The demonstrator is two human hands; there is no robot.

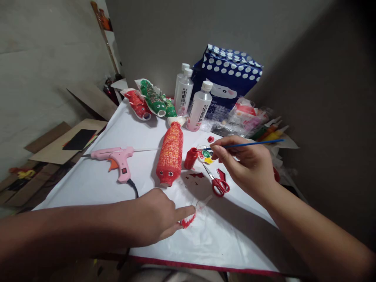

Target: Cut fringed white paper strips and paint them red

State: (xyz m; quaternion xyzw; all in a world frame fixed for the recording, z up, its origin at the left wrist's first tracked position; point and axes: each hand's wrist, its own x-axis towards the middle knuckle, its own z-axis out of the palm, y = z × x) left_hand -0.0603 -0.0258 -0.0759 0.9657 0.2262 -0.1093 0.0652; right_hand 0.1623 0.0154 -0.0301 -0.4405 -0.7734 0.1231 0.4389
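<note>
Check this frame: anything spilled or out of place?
Yes. Dark red paint blots stain the white table cover between the red fish-shaped bottle and the red scissors. The small red cap lies loose, off its paint bottle.

— Where is your left hand [157, 217]?
— Your left forearm comes in low from the left edge. The hand lies palm down, forefinger stretched out to the right, other fingers curled under.
— And your right hand [246, 166]?
— Your right arm reaches in from the lower right corner, wrist raised, thumb and fingertips pinched together, pointing left.
</note>
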